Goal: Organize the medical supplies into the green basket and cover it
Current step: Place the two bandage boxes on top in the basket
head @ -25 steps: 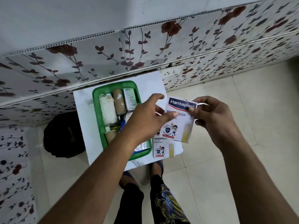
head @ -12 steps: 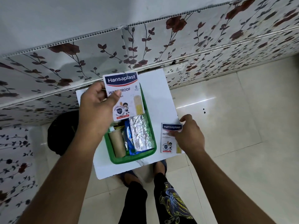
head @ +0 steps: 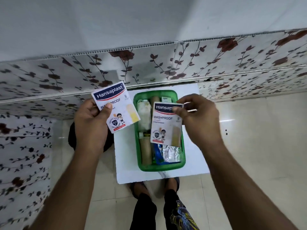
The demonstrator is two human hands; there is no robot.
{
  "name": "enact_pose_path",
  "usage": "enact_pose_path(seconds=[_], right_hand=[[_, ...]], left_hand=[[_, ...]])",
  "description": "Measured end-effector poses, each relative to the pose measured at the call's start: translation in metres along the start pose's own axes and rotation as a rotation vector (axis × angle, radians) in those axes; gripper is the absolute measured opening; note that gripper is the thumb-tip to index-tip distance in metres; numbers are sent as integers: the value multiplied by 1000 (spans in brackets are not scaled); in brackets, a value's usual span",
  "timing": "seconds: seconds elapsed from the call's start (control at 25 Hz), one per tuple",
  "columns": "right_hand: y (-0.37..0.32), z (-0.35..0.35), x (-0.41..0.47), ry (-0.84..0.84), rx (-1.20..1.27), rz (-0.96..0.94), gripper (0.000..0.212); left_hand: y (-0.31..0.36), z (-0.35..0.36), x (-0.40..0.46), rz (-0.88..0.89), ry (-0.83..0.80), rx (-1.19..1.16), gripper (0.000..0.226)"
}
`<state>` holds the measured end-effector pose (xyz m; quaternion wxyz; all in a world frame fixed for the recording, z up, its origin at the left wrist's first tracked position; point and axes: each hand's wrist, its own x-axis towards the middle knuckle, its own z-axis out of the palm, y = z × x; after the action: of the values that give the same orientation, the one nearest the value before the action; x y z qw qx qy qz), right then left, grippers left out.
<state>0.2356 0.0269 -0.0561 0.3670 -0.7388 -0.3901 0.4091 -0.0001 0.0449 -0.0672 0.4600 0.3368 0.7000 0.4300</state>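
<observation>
The green basket (head: 162,167) sits on a small white table (head: 194,156) against the wall. Inside lie a white gauze roll (head: 143,113), tan bandage rolls (head: 146,151), a blue packet (head: 157,155), a foil strip (head: 171,153) and a small box (head: 166,99) at the far end. My left hand (head: 90,123) holds one white Hansaplast plaster packet (head: 118,106) left of the basket, above its rim. My right hand (head: 197,120) pinches a second Hansaplast packet (head: 166,127) by its top edge, hanging over the basket's right half.
A floral-tiled wall (head: 166,67) runs behind the table. A black round object (head: 71,138) stands on the floor left of the table, mostly behind my left arm. My feet (head: 154,186) are at the table's near edge. Pale floor tiles (head: 249,146) lie to the right.
My right hand picked the second packet up off the table and carried it over the basket. My left hand shifted its packet from over the basket to its left side.
</observation>
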Motion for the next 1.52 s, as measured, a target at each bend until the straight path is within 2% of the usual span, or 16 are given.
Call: enact_pose_path(seconds=[0.12, 0.2, 0.36, 0.52, 0.6, 0.68, 0.76, 0.92, 1.08, 1.16, 1.24, 1.28, 1.36, 1.44, 1.52], right_hand=[[-5, 40, 16, -60, -177, -44, 16], [-3, 52, 26, -102, -335, -105, 27], [10, 52, 17, -80, -793, -431, 41], [21, 58, 4, -263, -1072, -471, 42], [20, 59, 6, -258, -1028, -478, 38], [19, 46, 8, -90, -814, -445, 31], [24, 26, 7, 75, -626, -368, 26], [36, -1, -5, 76, -569, -279, 23], [49, -8, -7, 76, -540, -272, 23], [54, -8, -8, 78, -515, -284, 22], [57, -5, -8, 52, -491, -267, 23], [59, -3, -9, 18, -501, -228, 26], [63, 1, -8, -103, -604, -126, 37], [67, 5, -9, -234, -690, -72, 37], [68, 9, -12, -272, -693, -98, 25]], left_hand=[[-7, -10, 1, 3, 23, 20, 16], [-11, -16, 3, -13, 49, 29, 14], [-13, -24, 7, -16, 68, 44, 13], [-8, -21, 6, -11, 61, 63, 29], [-7, -17, 6, -8, 3, 54, 43], [-5, -5, 7, 16, -96, 124, 51], [-5, 17, 8, 84, -224, 322, 52], [-1, 64, 5, 191, -377, 616, 53], [-4, 78, 1, 425, -291, 961, 59], [-5, 78, -4, 542, -214, 1130, 51], [-7, 79, -7, 572, -209, 1234, 43], [-7, 78, -7, 572, -236, 1223, 41], [-9, 71, -4, 550, -243, 1017, 35], [-14, 52, 5, 427, -106, 710, 25], [-30, 26, 13, 221, 16, 512, 19]])
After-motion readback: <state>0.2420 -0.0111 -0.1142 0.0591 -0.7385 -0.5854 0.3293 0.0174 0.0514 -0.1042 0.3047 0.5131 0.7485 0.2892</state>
